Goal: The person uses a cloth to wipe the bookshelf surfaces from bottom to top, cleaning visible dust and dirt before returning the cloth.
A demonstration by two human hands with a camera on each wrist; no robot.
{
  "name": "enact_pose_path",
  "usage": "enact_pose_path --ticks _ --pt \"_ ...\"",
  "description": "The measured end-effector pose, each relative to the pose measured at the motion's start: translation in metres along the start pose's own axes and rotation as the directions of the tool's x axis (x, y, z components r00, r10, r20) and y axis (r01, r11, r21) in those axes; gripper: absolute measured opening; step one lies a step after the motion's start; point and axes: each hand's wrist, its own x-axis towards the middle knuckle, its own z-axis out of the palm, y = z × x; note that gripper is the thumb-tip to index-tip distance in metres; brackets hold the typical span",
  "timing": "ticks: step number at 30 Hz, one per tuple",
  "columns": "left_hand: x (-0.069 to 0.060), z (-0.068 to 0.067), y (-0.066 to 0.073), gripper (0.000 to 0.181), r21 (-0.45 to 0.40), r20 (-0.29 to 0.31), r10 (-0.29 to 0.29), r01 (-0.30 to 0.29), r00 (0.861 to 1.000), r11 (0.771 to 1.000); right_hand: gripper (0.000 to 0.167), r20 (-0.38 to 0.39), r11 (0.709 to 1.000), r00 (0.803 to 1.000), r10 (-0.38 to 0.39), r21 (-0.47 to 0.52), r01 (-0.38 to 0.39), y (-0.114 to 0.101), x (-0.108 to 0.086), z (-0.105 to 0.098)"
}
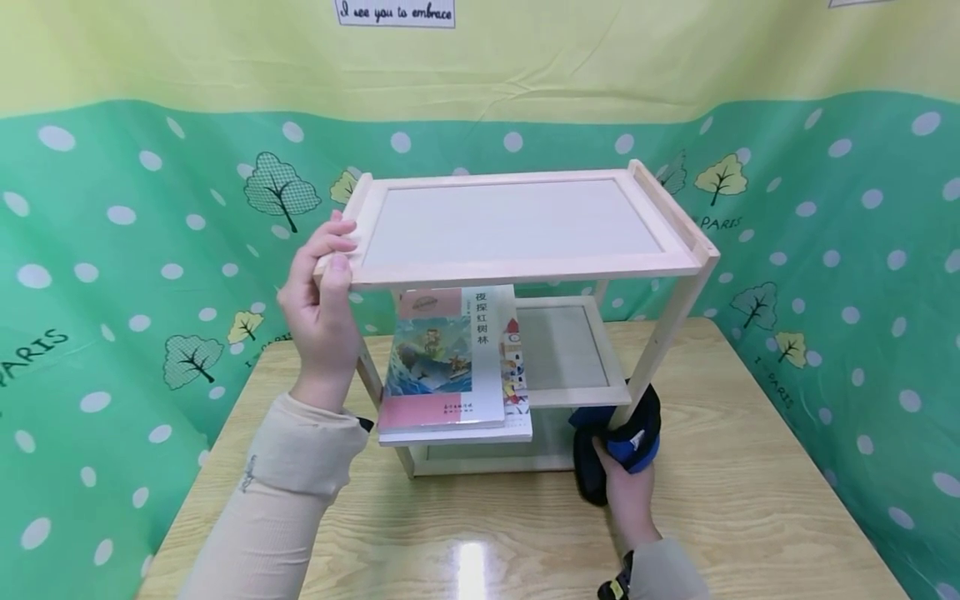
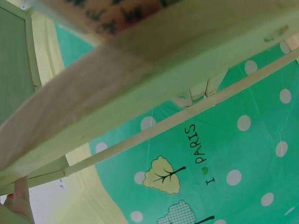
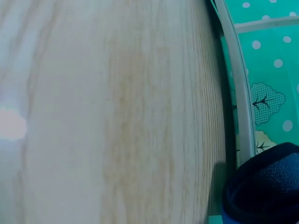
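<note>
A pale wooden three-tier shelf (image 1: pixel 517 272) stands on the table. My left hand (image 1: pixel 322 308) grips the left end of its top board, thumb at the front corner and fingers over the edge. In the left wrist view, part of the hand (image 2: pixel 19 203) shows at the lower left. Low by the front right leg, my right hand (image 1: pixel 630 492) holds black-and-blue slippers (image 1: pixel 590 467), partly hidden by the leg. A dark slipper opening (image 3: pixel 264 191) fills the right wrist view's lower right corner. Two stacked books (image 1: pixel 442 358) lie on the middle tier's left side, jutting past its front.
The wood-grain table (image 1: pixel 750 467) extends around the shelf and reflects a bright light near its front. A green and yellow curtain (image 1: pixel 105 275) with dots and trees surrounds the back and sides. The shelf's right leg (image 1: pixel 663 342) rises close to my right hand.
</note>
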Motion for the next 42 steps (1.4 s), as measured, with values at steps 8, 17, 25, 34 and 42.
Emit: enact_pose_path --ticks 8,17,25,34,42 --pt "0.0 0.001 0.0 0.031 -0.012 -0.005 0.006 -0.006 1.0 1.0 0.063 -0.059 1.0 0.998 -0.008 -0.015 0.007 -0.003 -0.004 0.002" --pt "0.0 -0.001 0.0 0.032 0.013 -0.012 -0.01 0.01 1.0 1.0 0.061 -0.073 0.999 0.997 -0.023 -0.031 0.02 -0.007 -0.003 0.005" --pt "-0.001 0.0 0.0 0.033 0.021 -0.011 -0.011 0.011 1.0 1.0 0.058 -0.067 0.999 0.998 -0.022 -0.033 0.019 -0.009 -0.001 0.006" --pt "0.0 0.002 0.0 0.033 0.006 -0.011 -0.001 0.001 1.0 1.0 0.059 -0.097 0.998 0.995 -0.03 -0.066 0.023 -0.012 -0.001 0.002" --pt "0.0 0.001 0.0 0.033 0.028 -0.012 -0.002 0.003 1.0 1.0 0.052 -0.201 0.999 0.979 -0.033 -0.037 0.026 -0.033 -0.008 -0.005"
